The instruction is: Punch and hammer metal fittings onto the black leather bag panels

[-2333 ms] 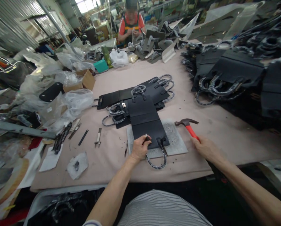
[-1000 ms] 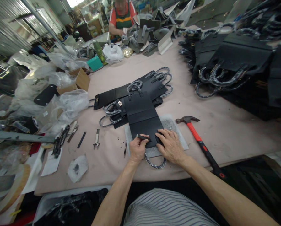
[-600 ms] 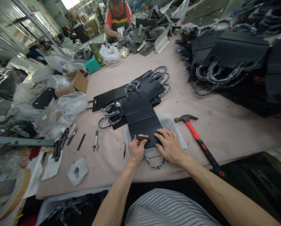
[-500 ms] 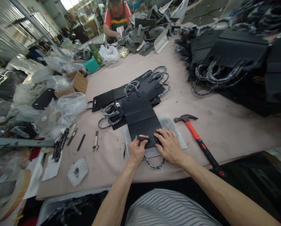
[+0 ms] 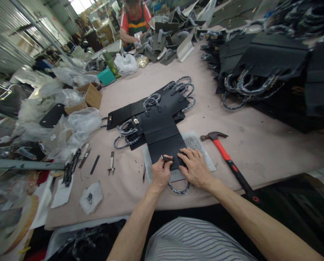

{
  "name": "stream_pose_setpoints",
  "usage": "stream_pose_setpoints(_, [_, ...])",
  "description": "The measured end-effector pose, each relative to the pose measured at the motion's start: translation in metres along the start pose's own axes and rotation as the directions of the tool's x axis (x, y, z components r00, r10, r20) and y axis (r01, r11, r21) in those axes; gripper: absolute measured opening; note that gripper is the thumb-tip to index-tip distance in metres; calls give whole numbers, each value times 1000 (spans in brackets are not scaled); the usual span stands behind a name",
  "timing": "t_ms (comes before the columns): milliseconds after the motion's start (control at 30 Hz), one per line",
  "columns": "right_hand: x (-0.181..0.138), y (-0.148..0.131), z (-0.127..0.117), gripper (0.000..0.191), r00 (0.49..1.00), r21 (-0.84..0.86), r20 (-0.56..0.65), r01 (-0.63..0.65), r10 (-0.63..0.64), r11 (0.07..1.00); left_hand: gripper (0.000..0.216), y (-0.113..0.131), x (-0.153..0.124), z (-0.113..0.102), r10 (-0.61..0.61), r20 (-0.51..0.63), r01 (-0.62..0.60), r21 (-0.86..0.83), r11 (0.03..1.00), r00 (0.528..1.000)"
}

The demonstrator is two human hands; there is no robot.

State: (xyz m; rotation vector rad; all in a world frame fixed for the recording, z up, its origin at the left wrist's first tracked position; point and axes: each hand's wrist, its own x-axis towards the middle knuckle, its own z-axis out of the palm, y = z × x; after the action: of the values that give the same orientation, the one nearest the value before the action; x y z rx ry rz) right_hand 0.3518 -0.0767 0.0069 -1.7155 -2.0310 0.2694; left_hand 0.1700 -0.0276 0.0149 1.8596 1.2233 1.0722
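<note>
A black bag panel (image 5: 164, 139) with a wrapped loop handle (image 5: 179, 191) at its near end lies over a pale slab (image 5: 202, 150). My left hand (image 5: 161, 173) is closed on a short dark rod-shaped tool, probably a punch (image 5: 166, 158), slanted over the panel's near part. Just to its right, my right hand (image 5: 196, 166) rests on the panel with its fingers spread, pressing near the edge. Part of the handle's attachment is hidden by my fingers. A claw hammer (image 5: 223, 148) with a red and black grip lies to the right of the slab.
More black bag pieces (image 5: 121, 115) lie behind the panel, and a big pile of them (image 5: 273, 54) stands at the right. Small tools (image 5: 111, 163) and plastic bags (image 5: 84, 123) are at the left. Across the table a person (image 5: 134, 25) handles grey pieces.
My left hand has shifted slightly to the right, and the tool in it has changed its tilt. My right hand stays on the panel. The hammer has not moved.
</note>
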Motion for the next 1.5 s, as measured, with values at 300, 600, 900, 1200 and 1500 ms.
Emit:
stream_pose_setpoints(300, [-20, 40, -29, 41, 971, 116, -220, -68, 92, 991, 15, 2, 2, 3, 9, 37, -12, 64, 998, 999])
stream_pose_setpoints(600, [-70, 100, -64, 41, 776, -337, 40, -583, 630, 739, 16, -4, 0, 4, 93, 78, -100, 97, 990, 993])
stream_pose_setpoints(900, [-33, 67, -87, 18, 513, 591, 620, -803, 593, 77, 19, -6, 1, 3, 107, 120, -121, 118, 986, 987])
stream_pose_setpoints(1200, [-9, -17, -149, 39, 961, 330, -63, -236, 270, 914, 20, -12, 1, 8, 92, 100, -101, 96, 990, 991])
stream_pose_setpoints(1500, [6, -50, -184, 36, 959, 7, -282, 20, -17, 1000, 17, -11, 1, 7, 101, 116, -111, 84, 990, 988])
